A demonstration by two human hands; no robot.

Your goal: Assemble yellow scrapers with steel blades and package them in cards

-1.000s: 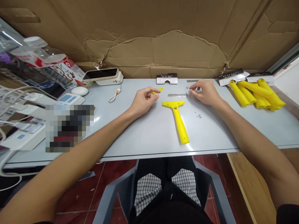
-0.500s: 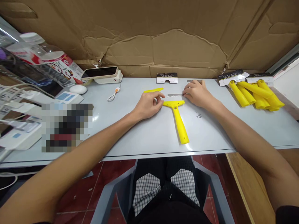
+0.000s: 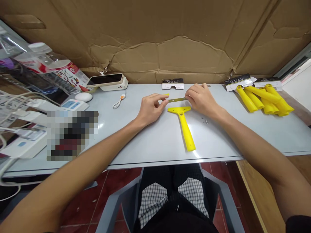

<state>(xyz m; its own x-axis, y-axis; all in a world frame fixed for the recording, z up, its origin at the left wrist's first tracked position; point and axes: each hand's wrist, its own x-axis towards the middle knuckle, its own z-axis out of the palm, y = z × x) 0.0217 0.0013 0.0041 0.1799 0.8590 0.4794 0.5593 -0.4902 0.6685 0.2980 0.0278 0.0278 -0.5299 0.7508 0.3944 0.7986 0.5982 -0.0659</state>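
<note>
A thin metal scraper blade [image 3: 177, 100] with holes stretches between my two hands. The thumb and forefinger of my left hand [image 3: 152, 108] close on its left end. At its right end, the fingers of my right hand [image 3: 200, 98] are pinched on it. Just below the blade lies a yellow scraper handle [image 3: 186, 129], its wide head turned toward the blade. The tip of a yellow strip [image 3: 167, 95] shows behind my left fingers; the rest is hidden. Right of the handle lie several small screws [image 3: 205, 121]. Behind my right hand, part of another metal strip [image 3: 208, 85] shows.
Several yellow handles [image 3: 267, 98] are piled at the right beside black-and-white cards [image 3: 239, 82]. Another card [image 3: 173, 84] stands against the cardboard [image 3: 194, 58]. At left are a phone [image 3: 105, 80], a white mouse [image 3: 83, 96], a cable loop [image 3: 119, 101], bottles [image 3: 58, 64] and power strips [image 3: 26, 142].
Both hands have taken the blade by its ends and tilted it slightly off the table. The left fingers moved up from beside the handle head to the blade. The view shifted slightly.
</note>
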